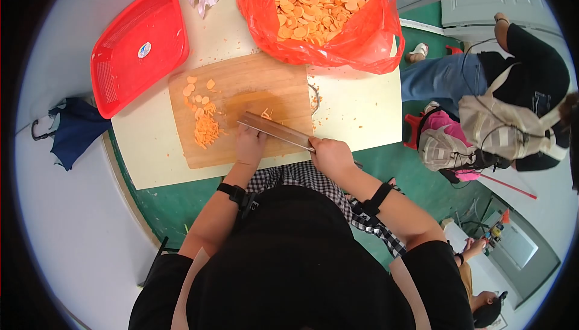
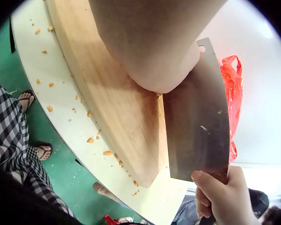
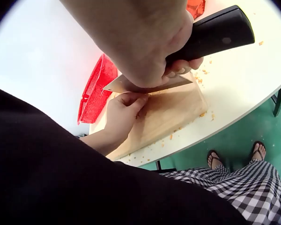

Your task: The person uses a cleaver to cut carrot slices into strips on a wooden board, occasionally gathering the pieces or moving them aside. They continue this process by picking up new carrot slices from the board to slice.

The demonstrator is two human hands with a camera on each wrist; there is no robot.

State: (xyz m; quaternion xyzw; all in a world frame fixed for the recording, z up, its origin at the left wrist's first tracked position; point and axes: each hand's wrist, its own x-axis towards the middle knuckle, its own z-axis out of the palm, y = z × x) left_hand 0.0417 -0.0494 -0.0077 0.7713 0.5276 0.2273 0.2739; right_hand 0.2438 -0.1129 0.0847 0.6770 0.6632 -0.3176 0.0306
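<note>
The right hand has its fingers wrapped round the handle of the broad cleaver; the left hand is down at the blade's left end, fingers bent, though from here I can't tell whether they hold anything. Both work over the wooden board. Orange shreds lie on its left, loose slices just beyond; far left sits the red basket, far right the red bag full of slices.
</note>
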